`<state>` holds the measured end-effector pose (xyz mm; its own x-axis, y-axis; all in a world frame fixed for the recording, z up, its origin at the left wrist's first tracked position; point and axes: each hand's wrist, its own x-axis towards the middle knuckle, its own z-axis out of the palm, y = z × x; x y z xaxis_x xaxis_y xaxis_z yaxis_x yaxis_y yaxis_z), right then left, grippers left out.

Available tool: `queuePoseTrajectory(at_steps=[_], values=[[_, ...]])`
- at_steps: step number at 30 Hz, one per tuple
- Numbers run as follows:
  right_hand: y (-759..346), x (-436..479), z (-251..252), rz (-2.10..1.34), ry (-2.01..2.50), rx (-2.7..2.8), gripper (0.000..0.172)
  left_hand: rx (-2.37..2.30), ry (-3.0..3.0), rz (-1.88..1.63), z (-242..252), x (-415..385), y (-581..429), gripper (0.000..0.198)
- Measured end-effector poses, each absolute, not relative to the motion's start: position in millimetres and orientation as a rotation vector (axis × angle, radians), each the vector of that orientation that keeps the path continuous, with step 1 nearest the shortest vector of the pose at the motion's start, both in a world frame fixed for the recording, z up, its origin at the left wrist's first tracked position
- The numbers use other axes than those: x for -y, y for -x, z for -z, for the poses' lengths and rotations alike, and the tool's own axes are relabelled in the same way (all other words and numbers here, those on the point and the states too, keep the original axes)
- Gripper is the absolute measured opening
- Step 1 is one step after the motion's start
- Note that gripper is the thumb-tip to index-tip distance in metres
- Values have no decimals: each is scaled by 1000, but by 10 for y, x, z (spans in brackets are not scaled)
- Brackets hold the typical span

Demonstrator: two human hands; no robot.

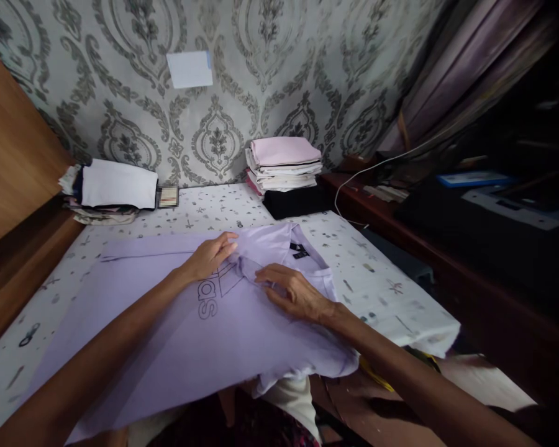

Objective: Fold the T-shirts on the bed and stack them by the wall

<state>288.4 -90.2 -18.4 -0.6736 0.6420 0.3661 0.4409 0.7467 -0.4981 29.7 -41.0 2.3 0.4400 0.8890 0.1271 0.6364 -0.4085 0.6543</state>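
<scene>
A lilac T-shirt with a dark printed logo lies spread across the patterned table cover, its neck with a black label toward the right. My left hand rests on the shirt's chest, fingers closed in a pinch on a fold of the fabric. My right hand lies on the shirt just right of the logo, fingers curled and pressing the cloth near the same fold. Part of the shirt hangs over the table's near edge.
A stack of folded clothes topped with pink sits on a black garment at the back. Another pile with a white piece lies back left. A wooden board stands left; a dark cluttered shelf runs right.
</scene>
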Motion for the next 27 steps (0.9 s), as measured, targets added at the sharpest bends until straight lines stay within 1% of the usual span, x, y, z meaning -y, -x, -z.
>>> queuePoseTrajectory(at_steps=[4,7,10,12,13,16,18,22,27], values=[[-2887,832,236,-393,994,2278,27,-1247,-2065,-704,-74,534,-149,54],[-2750,730,258,-353,1095,2339,35,-1325,-2131,-677,-51,581,-42,49],[-2490,632,281,-325,1062,2461,44,-1455,-2288,-681,8,568,129,38],[-2301,596,294,-296,1013,2527,46,-1590,-2386,-655,49,560,339,28],[-2217,589,298,-280,1001,2557,46,-1673,-2425,-608,67,567,474,27],[-2050,597,297,-233,1057,2628,39,-1920,-2469,-359,105,631,963,40],[-2008,608,293,-196,1136,2635,33,-2079,-2439,-199,112,683,1300,44],[-2001,584,303,-125,1192,2597,37,-2360,-2353,49,56,728,1804,40],[-1999,504,320,-205,1186,2509,37,-2418,-2366,112,-55,733,2007,38]])
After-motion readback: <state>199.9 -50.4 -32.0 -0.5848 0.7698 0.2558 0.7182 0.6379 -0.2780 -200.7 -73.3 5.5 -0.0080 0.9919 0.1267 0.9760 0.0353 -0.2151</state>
